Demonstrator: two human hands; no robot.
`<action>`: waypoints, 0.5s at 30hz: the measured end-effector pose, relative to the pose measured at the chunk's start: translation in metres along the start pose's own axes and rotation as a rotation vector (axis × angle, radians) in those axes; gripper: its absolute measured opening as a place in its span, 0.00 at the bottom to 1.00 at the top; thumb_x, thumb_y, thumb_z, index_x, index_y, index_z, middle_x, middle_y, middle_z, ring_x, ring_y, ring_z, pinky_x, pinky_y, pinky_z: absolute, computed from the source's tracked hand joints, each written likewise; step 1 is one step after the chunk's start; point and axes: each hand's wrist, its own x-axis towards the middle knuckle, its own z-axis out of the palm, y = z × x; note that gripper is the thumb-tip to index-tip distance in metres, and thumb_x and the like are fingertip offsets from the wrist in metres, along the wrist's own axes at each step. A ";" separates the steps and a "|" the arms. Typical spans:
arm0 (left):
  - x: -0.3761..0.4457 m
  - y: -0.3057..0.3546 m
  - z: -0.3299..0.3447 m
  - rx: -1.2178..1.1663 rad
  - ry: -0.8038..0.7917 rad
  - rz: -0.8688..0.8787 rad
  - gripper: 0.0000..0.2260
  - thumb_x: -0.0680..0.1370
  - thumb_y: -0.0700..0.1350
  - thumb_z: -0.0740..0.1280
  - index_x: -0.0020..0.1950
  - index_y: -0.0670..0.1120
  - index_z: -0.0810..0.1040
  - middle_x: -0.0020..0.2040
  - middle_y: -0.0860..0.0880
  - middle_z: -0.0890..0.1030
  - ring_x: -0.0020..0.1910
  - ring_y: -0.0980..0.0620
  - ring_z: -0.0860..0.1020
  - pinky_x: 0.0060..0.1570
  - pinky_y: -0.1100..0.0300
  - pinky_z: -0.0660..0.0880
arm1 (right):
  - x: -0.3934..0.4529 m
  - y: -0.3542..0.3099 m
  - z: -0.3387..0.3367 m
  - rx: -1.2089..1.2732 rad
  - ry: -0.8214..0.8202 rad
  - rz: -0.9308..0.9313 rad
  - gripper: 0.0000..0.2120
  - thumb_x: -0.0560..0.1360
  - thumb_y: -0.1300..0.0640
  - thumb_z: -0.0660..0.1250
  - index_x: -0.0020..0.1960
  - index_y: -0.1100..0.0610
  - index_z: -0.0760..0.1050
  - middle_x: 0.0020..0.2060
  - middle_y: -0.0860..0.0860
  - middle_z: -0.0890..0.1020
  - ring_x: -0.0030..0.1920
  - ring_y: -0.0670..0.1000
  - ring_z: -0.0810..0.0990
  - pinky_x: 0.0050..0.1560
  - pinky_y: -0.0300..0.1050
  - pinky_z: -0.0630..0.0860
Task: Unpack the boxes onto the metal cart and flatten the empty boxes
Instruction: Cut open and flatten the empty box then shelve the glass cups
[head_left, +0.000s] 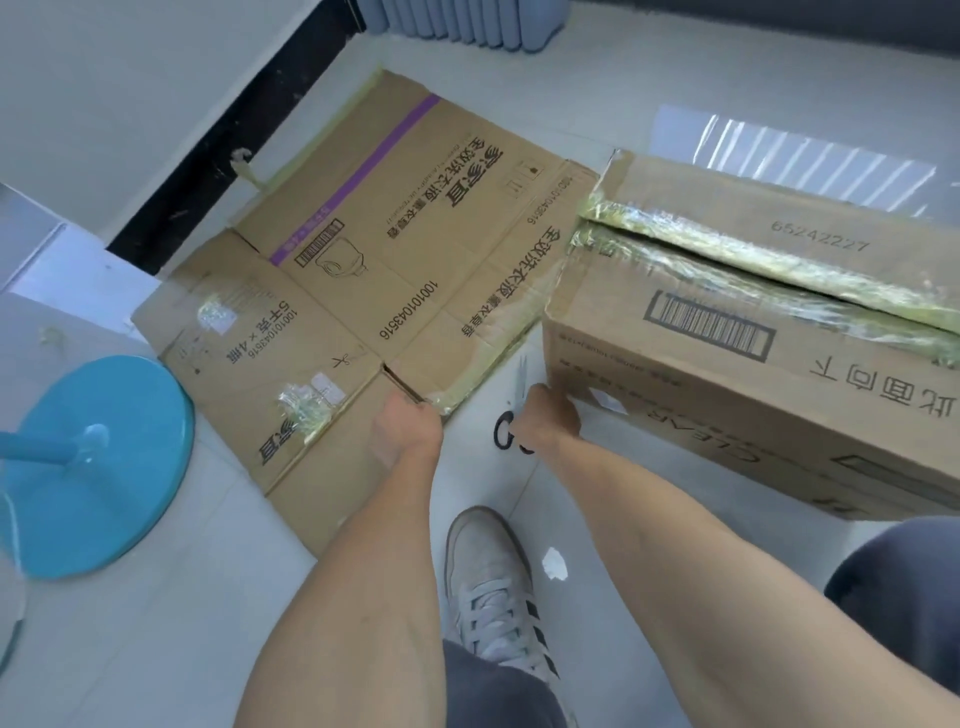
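Observation:
A flattened cardboard box (395, 244) with black print and a purple stripe lies on the floor by the wall. My left hand (408, 428) grips its near edge where two flaps meet. To the right stands a closed cardboard box (753, 374), its top seam covered with yellowed tape. At that box's near left corner my right hand (545, 415) curls over a pair of scissors (506, 434) on the floor. Their black handle rings show beside my wrist and the blades stick out past my fingers. The metal cart is out of view.
A teal round stand base (98, 467) with a pole sits on the floor at the left. My grey sneaker (493, 587) stands between my arms. A scrap of white paper (555, 564) lies near it. A black baseboard (218, 150) runs along the wall.

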 end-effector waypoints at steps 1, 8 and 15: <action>0.000 0.004 -0.001 -0.076 -0.058 -0.082 0.11 0.77 0.46 0.63 0.54 0.42 0.80 0.51 0.42 0.83 0.50 0.42 0.81 0.49 0.55 0.78 | -0.003 -0.003 -0.007 0.045 -0.032 -0.016 0.05 0.78 0.58 0.66 0.49 0.59 0.73 0.47 0.55 0.80 0.48 0.57 0.80 0.40 0.45 0.74; -0.073 0.064 -0.047 -0.579 -0.611 -0.221 0.12 0.77 0.45 0.60 0.33 0.49 0.68 0.29 0.51 0.72 0.23 0.55 0.62 0.23 0.65 0.53 | -0.051 -0.040 -0.092 0.343 -0.059 -0.145 0.07 0.80 0.60 0.59 0.42 0.58 0.68 0.44 0.55 0.72 0.44 0.53 0.70 0.43 0.41 0.67; -0.116 0.111 -0.124 -0.991 -0.370 -0.049 0.06 0.77 0.39 0.65 0.40 0.42 0.75 0.29 0.46 0.76 0.25 0.50 0.73 0.22 0.65 0.64 | -0.113 -0.058 -0.176 0.331 0.263 -0.179 0.08 0.77 0.64 0.64 0.55 0.62 0.75 0.49 0.57 0.79 0.46 0.57 0.78 0.46 0.48 0.78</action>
